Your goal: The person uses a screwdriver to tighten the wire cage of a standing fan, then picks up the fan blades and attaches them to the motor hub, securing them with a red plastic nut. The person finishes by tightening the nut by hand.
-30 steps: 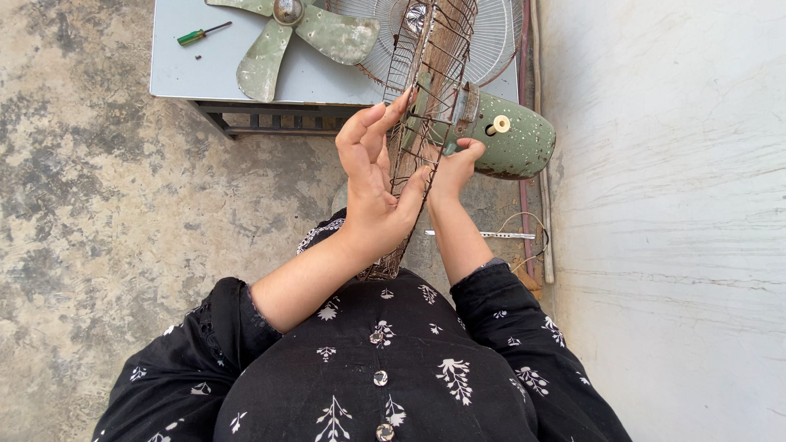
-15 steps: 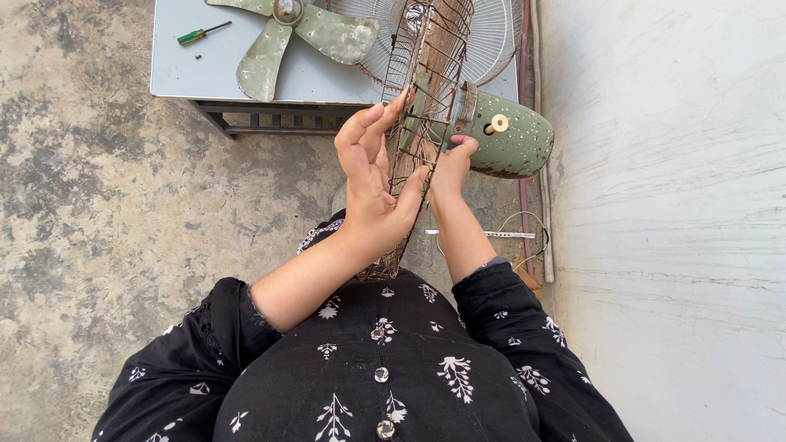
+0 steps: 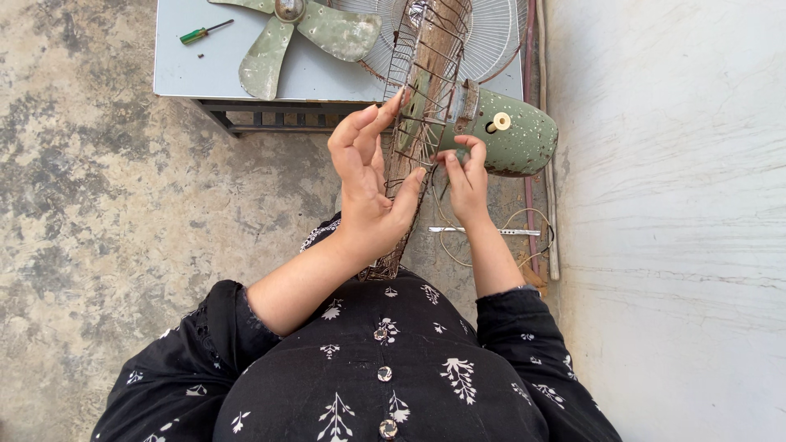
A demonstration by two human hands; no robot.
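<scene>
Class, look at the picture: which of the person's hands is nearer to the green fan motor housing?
Right. The right hand works just beside the motor housing; the left hand is across the wire fan guard from it.

Looks like a home yard repair spot: stained concrete floor, plastered wall, screwdriver on a tabletop.

The floor is rough concrete, mottled grey and tan with dark stains. Along the right side runs a pale plastered wall, scratched and streaked. At the top stands a small table with a light grey top and a dark metal frame beneath, set near the wall. Soft, even daylight falls over everything, with only faint shadows under the table.
</scene>
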